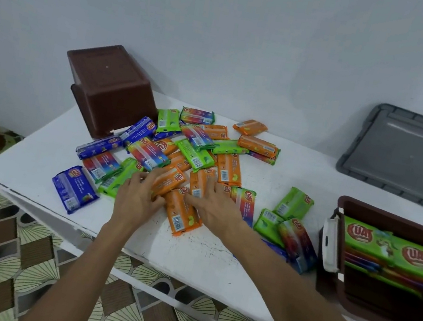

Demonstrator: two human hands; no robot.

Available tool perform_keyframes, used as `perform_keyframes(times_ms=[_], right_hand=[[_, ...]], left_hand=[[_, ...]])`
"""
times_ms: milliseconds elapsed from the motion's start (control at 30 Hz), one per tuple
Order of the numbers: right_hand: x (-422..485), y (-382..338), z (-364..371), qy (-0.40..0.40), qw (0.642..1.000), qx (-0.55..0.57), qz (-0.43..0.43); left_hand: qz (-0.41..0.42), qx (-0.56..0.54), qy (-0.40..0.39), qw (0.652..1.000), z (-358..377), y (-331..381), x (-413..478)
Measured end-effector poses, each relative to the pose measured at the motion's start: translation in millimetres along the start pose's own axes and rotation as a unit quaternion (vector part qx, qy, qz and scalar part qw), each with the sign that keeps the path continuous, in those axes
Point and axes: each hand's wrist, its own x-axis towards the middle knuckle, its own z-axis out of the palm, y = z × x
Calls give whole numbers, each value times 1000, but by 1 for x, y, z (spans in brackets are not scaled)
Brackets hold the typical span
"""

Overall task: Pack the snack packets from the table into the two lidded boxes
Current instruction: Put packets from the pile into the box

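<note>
Several snack packets in orange, green, blue and rainbow wrappers lie scattered on the white table (205, 255). My left hand (134, 195) curls around the left side of an orange packet (170, 180) in the pile. My right hand (214, 207) lies flat, fingers spread, on the orange packets (180, 215) beside it. A brown box (336, 278) stands open at the right edge, holding green packets (395, 249) over rainbow ones. A second brown box (106, 91) lies tipped over at the back left, its bottom facing me.
A grey lid (406, 156) lies flat at the back right by the wall. A white latch (331, 243) hangs on the open box's left side. The table's front edge runs diagonally; patterned floor (5, 251) lies below, with bare feet at the bottom.
</note>
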Motion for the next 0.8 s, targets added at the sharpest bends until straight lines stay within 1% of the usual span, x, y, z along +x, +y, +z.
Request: perform_keyframes(times_ms=[100, 200, 267, 300, 367, 433, 500, 567, 600, 633, 700, 733, 800], right_hand=[[-2, 1, 0, 4, 1000, 3, 8], [-4, 9, -3, 32, 997, 68, 29], [-7, 20, -4, 64, 989, 121, 53], [-10, 26, -7, 75, 980, 167, 74], [-23, 38, -15, 112, 945, 282, 120], [-42, 51, -24, 195, 890, 388, 138], [-69, 67, -33, 256, 841, 456, 143], [-98, 84, -41, 262, 793, 520, 178], [-114, 92, -44, 263, 768, 550, 196], [-130, 102, -47, 271, 744, 573, 211], [-165, 119, -52, 299, 706, 603, 221], [-183, 127, -54, 310, 693, 612, 222], [-219, 144, -55, 317, 675, 627, 225]], left_hand=[[-13, -45, 13, 999, 1, -2, -4], [-77, -123, 8, 989, -2, -4, -5], [-106, -205, 4, 973, -5, -5, -4], [-119, -272, 0, 955, -8, -4, -5], [-141, -407, -9, 902, -15, 5, -6], [-144, -501, -31, 853, -19, 18, -7], [-119, -573, -70, 808, -21, 35, -6], [-80, -623, -114, 770, -21, 56, -2], [-57, -637, -134, 757, -22, 68, -1], [-29, -640, -148, 754, -21, 82, -1], [37, -611, -156, 775, -19, 110, 0], [68, -596, -156, 785, -17, 124, -1], [110, -589, -165, 783, -10, 151, -4]])
